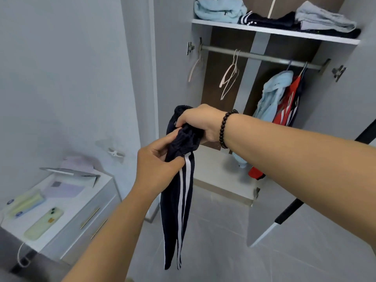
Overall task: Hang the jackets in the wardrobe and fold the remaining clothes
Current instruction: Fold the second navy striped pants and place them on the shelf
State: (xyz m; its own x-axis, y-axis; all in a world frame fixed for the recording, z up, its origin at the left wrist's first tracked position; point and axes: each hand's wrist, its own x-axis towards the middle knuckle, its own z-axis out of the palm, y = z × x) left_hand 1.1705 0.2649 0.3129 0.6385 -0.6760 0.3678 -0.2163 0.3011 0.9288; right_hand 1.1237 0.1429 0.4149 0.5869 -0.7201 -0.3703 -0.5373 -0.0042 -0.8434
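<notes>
1. Nearest the lens, the left hand [156, 161] reaches up from the lower left; its thumb and curled fingers pinch the dark navy track pants [179, 180] just below the gathered waistband, beside the twin white stripes.
2. Slightly farther out, the right hand [198, 123], with a beaded bracelet [224, 129] on its wrist, has its fingers curled round the bunched waistband from above and carries the weight.
3. Held in mid-air before the open wardrobe [256, 64], the pants touch neither floor nor shelf.
4. Their long axis runs close to vertical: waistband up at the hands, leg ends pointing down toward the grey floor, stripes following that line, the length leaning a little to the left at the bottom.
5. Judging by the task, this garment is for folding, not hanging. To do it well, the hands should probably spread the waistband flat, line the legs up stripe to stripe, then fold in halves so the bundle sits neatly.
6. Beyond the hands, the rail [260, 57] carries empty pale hangers [230, 76] at the left and, at the right, a light blue jacket [272, 94] with a red jacket [289, 102] beside it.
7. On the shelf [274, 31] above lie folded clothes in pale blue, dark and grey.
8. At the lower left stands a white drawer unit [77, 216] bearing a green phone [43, 223] and papers.
</notes>
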